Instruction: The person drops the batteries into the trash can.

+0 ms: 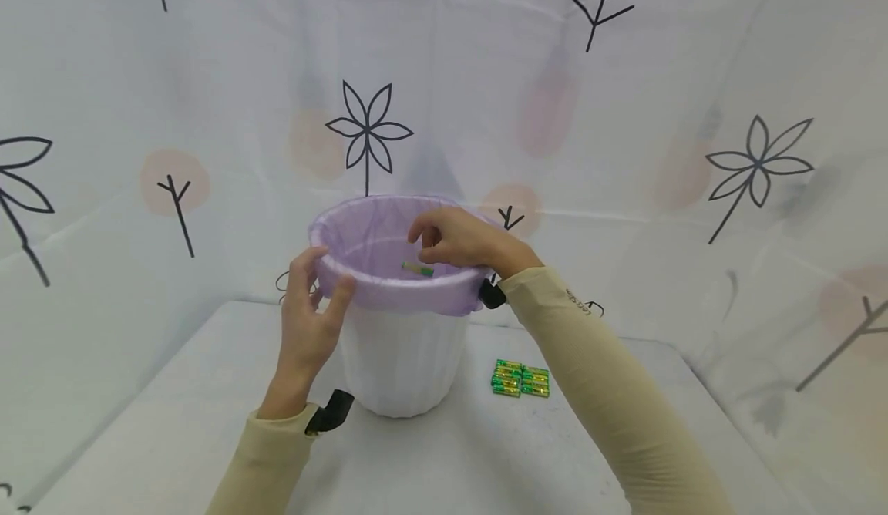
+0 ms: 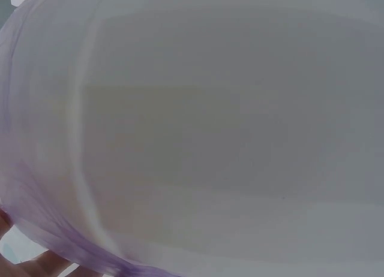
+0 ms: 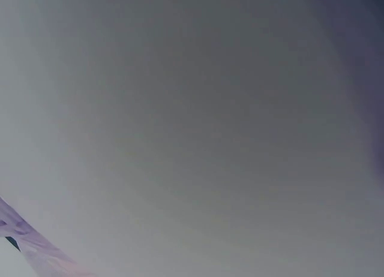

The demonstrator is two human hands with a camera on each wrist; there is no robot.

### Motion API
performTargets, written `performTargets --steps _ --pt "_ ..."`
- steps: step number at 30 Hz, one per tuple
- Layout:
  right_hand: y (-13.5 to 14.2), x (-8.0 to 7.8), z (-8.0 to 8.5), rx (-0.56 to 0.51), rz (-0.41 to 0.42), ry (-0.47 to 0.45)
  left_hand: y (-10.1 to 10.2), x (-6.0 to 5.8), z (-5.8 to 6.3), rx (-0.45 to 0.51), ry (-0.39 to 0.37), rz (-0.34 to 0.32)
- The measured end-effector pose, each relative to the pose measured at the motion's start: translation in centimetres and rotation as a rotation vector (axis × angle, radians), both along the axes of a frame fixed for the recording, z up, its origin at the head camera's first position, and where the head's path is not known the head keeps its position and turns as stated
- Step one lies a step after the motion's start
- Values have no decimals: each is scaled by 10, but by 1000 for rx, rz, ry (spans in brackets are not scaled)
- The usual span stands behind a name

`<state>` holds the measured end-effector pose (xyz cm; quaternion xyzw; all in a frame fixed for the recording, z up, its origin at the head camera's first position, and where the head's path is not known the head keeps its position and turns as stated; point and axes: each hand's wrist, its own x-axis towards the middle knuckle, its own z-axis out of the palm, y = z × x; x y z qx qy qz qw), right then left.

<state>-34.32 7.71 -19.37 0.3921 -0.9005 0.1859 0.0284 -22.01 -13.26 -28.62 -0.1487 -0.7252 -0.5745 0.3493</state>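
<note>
A white trash can [image 1: 402, 361] stands upright, its rim covered by a purple trash bag [image 1: 409, 295] folded over the outside. My left hand [image 1: 312, 322] holds the can at its left side, thumb on the front of the bag and fingers at the rim. In the left wrist view its fingers [image 2: 48, 264] show by the bag's edge. My right hand [image 1: 454, 237] is over the mouth of the can, fingers bent and apart from a green and yellow battery [image 1: 418, 269] just below them, inside the rim. The right wrist view shows mostly the can's pale wall.
Several green and yellow batteries [image 1: 520, 378] lie in two columns on the white table [image 1: 444, 469], right of the can and near my right forearm. A patterned white cloth [image 1: 444, 75] hangs behind the table and along its sides.
</note>
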Motion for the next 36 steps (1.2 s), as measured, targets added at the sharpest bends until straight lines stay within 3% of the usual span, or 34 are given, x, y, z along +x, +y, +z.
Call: performTargets --steps 14,25,31,36 --pt "7 7 7 -17 -33 21 2 4 1 -6 -6 20" --pt "65 35 18 -142 -27 132 4 2 -2 -15 4 23" --pt "106 51 8 -152 -101 134 5 0 -3 6 28 -2" --pt "128 59 -11 -136 -108 145 3 -1 -4 14 40 17"
